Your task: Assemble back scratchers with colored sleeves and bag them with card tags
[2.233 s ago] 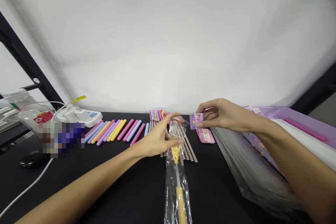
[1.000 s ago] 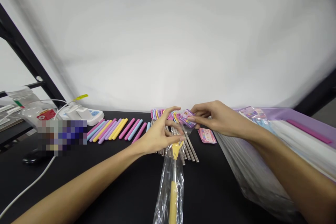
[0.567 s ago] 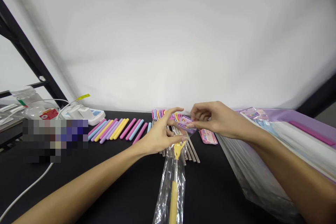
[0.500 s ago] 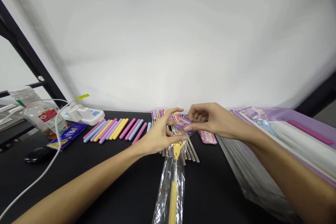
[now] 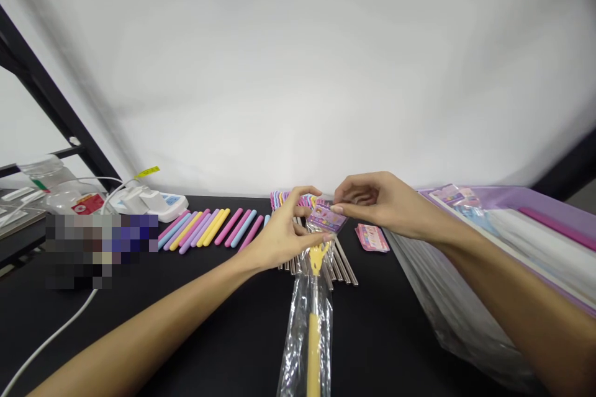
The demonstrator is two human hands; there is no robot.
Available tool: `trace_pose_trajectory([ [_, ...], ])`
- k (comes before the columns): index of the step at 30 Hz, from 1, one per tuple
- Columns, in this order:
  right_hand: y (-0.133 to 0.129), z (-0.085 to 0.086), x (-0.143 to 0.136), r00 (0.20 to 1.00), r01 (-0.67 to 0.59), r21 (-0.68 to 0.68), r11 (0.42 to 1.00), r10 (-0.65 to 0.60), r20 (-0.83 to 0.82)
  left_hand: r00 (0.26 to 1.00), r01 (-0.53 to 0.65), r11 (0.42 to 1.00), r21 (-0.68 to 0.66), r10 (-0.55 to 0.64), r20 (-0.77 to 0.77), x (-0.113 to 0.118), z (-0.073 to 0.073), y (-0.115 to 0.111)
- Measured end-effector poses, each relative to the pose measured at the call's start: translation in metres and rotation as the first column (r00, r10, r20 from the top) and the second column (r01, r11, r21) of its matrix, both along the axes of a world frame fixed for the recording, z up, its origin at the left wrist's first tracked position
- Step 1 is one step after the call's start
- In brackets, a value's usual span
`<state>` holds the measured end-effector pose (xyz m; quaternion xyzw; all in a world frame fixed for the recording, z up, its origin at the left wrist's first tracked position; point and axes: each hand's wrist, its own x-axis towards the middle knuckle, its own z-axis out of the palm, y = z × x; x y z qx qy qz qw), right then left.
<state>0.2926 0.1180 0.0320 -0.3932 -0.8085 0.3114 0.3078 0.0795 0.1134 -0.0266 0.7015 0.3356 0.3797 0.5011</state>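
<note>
My left hand [image 5: 282, 232] is closed in a pinch at the mouth of a clear plastic bag [image 5: 293, 335]. Inside the bag lies a yellow stick [image 5: 314, 347] with a hand-shaped head, a thin metal shaft and a thick handle. Between thumb and fingers, my right hand [image 5: 372, 201] grips a small purple printed card [image 5: 325, 217] at the bag's top. Part of the card seems to be behind plastic. Behind my hands, several metal rods [image 5: 344, 263] with coloured heads lie in a pile, partly covered by the left hand.
Coloured handle tubes [image 5: 205, 229] lie in a row left of my hands. A stack of pink cards [image 5: 372, 237] rests on the right, beside a purple bin [image 5: 503, 198] holding plastic bags. A power strip [image 5: 172, 205], white cable [image 5: 60, 332] and clear jar [image 5: 69, 195] stand left.
The purple card has turned flatter towards me, and more of its print shows. My right hand has risen slightly, with its fingertips now at the card's upper right edge.
</note>
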Motion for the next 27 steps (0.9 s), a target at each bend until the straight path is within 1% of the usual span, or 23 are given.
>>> trace_pose_trajectory([
  [3,-0.001,0.002,0.002,0.999,-0.027,-0.010,1.000,0.028,0.039,0.999,0.018,1.000,-0.007,-0.017,0.042,0.000,0.000,0.001],
  [5,-0.002,0.003,0.002,0.997,-0.018,-0.022,1.000,0.019,0.077,0.998,0.020,1.000,-0.005,-0.020,0.063,0.001,-0.001,0.001],
  [8,0.000,-0.001,0.002,0.999,0.023,-0.018,1.000,-0.022,0.025,0.997,0.010,1.000,-0.010,-0.009,0.075,0.001,-0.002,0.002],
  [11,0.001,-0.006,0.000,0.998,0.045,-0.013,0.999,-0.045,-0.047,0.999,-0.038,0.999,-0.007,0.038,0.030,0.000,-0.004,0.002],
  [14,0.002,-0.007,-0.002,0.995,0.088,0.012,0.996,-0.088,-0.041,0.996,-0.077,0.997,0.007,0.077,-0.035,0.000,-0.003,0.003],
  [16,0.001,-0.006,-0.003,0.993,0.117,0.003,0.993,-0.117,-0.025,0.997,-0.080,0.997,0.010,0.080,-0.011,0.000,-0.001,0.003],
  [17,0.001,-0.006,-0.004,0.993,0.121,-0.034,0.992,-0.121,-0.010,0.996,-0.087,0.996,0.011,0.087,0.023,0.000,0.000,0.004],
  [19,-0.002,-0.005,-0.005,0.994,0.106,-0.185,0.977,-0.102,0.032,0.984,-0.141,0.990,0.018,0.138,0.111,0.001,0.001,0.007],
  [21,-0.005,-0.003,-0.008,0.996,0.074,-0.355,0.932,-0.050,0.076,0.953,-0.246,0.969,0.031,0.236,0.189,0.001,0.001,0.012],
  [22,-0.006,-0.003,-0.009,0.995,0.059,-0.415,0.908,-0.022,0.093,0.929,-0.312,0.949,0.044,0.295,0.223,0.000,0.001,0.015],
  [23,-0.008,-0.002,-0.011,0.994,0.049,-0.452,0.891,-0.001,0.105,0.901,-0.378,0.924,0.059,0.353,0.252,-0.001,0.000,0.018],
  [25,-0.011,-0.002,-0.014,0.996,0.030,-0.466,0.884,0.015,0.092,0.847,-0.483,0.872,0.074,0.444,0.294,-0.004,-0.001,0.024],
  [27,-0.014,-0.002,-0.016,0.999,0.025,-0.453,0.891,-0.005,0.045,0.809,-0.537,0.842,0.050,0.497,0.315,-0.005,0.000,0.028],
])
